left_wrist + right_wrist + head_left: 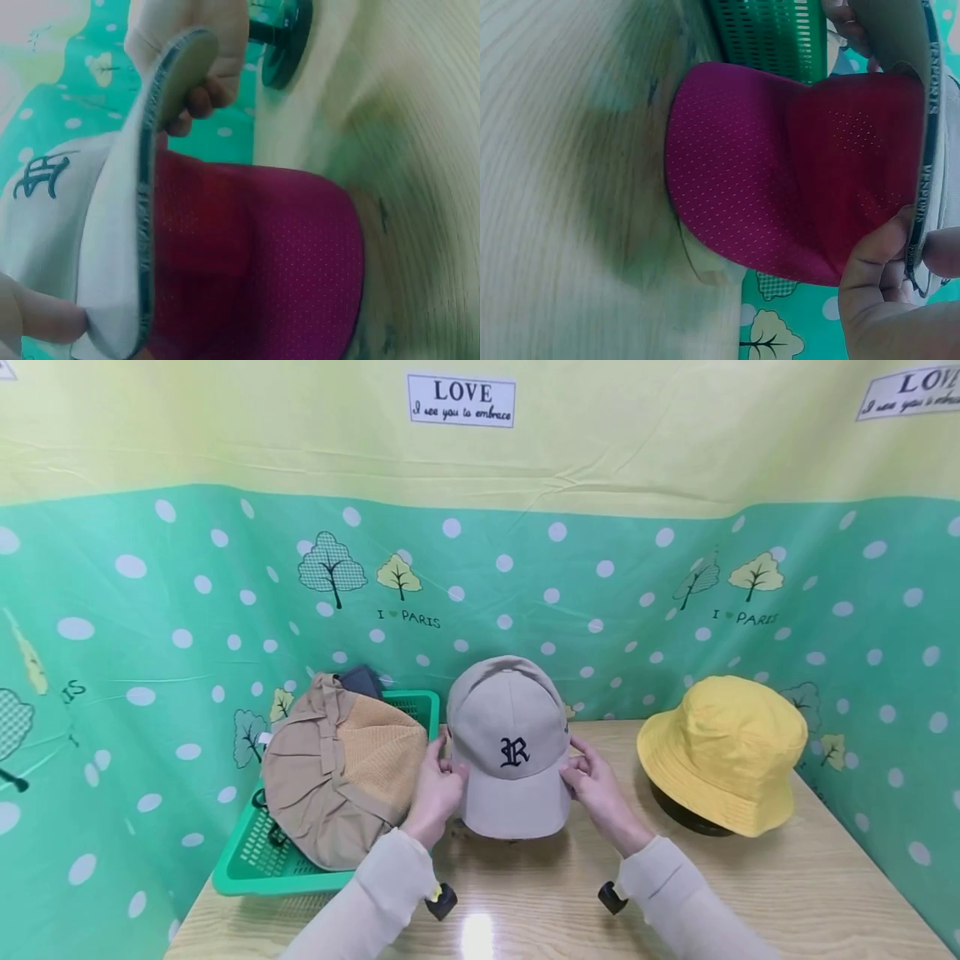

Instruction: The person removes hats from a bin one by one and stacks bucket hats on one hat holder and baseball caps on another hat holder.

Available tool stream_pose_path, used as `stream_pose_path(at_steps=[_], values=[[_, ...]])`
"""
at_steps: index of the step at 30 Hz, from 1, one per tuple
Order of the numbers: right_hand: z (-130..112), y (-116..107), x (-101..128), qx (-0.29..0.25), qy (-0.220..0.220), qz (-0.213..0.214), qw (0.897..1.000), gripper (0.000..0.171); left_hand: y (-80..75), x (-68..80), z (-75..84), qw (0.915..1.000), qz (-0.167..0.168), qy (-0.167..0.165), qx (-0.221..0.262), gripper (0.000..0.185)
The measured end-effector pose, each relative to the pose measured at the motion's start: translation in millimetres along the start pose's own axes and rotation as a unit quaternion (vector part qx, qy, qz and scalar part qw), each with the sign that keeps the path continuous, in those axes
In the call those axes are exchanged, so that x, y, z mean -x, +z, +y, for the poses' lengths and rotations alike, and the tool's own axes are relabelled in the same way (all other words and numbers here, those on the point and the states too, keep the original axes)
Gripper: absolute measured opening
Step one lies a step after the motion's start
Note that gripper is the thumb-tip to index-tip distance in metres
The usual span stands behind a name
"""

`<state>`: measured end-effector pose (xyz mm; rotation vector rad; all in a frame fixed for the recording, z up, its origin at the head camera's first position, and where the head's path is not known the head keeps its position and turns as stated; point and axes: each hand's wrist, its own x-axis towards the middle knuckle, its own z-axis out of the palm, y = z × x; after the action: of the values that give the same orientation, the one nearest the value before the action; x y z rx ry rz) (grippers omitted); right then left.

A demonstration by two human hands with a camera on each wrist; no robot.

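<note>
A beige baseball cap (510, 735) with a dark embroidered "R" stands at the middle of the wooden table (750, 893), brim toward me. My left hand (448, 768) pinches the left edge of its brim, and my right hand (576, 768) pinches the right edge. Both wrist views show the brim's underside and a magenta mesh cap (255, 255) lying beneath the beige cap (45, 217). My right thumb and finger (885, 277) clamp the brim rim next to the magenta cap (780, 172). The head view hides the magenta cap.
A green plastic basket (255, 860) at the left table edge holds tan hats (337, 768) and a dark item (360, 679). A yellow bucket hat (723, 752) sits on a dark stand (686, 814) at the right. A green dotted backdrop surrounds the table.
</note>
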<state>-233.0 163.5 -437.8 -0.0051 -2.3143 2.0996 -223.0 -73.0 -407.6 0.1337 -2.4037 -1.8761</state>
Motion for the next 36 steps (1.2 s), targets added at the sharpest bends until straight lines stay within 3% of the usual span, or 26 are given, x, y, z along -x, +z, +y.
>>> stream_pose_path(at_steps=[4, 7, 10, 14, 16, 19, 23, 30, 36], values=[[4.1, -2.2, 0.6, 0.02, -0.005, 0.017, 1.0, 0.046, 4.4, 2.1, 0.6, 0.9966, 0.001, 0.035, -0.074, 0.073], [5.6, -2.4, 1.3, 0.04, -0.006, 0.026, 0.999, 0.037, 5.3, 4.0, -0.2, 0.9852, 0.0, 0.088, -0.147, 0.074], [6.7, -1.1, 1.6, 0.048, -0.006, 0.031, 0.998, 0.033, 8.5, 10.9, -1.4, 0.9789, 0.004, 0.101, -0.177, 0.077], [7.1, 0.3, 2.4, 0.044, -0.005, 0.036, 0.998, 0.032, 21.7, 23.9, -7.0, 0.986, 0.037, 0.077, -0.143, 0.083], [7.3, 0.8, 3.7, 0.041, -0.005, 0.038, 0.998, 0.033, 29.8, 28.7, -11.7, 0.9868, 0.069, 0.085, -0.119, 0.083], [9.3, 2.3, 5.0, 0.04, -0.011, 0.041, 0.998, 0.036, 41.5, 34.8, -21.0, 0.9816, 0.119, 0.117, -0.092, 0.078], [14.4, 4.7, 6.1, 0.062, -0.031, 0.043, 0.997, 0.041, 54.9, 38.8, -34.1, 0.9745, 0.157, 0.143, -0.073, 0.074], [28.6, 14.2, -0.7, 0.166, -0.048, 0.06, 0.983, 0.03, 67.0, 28.9, -61.3, 0.9681, 0.181, 0.162, -0.061, 0.074], [32.5, 22.9, -4.4, 0.185, -0.024, 0.051, 0.981, 0.028, 64.9, 23.2, -71.2, 0.9662, 0.19, 0.158, -0.075, 0.077]])
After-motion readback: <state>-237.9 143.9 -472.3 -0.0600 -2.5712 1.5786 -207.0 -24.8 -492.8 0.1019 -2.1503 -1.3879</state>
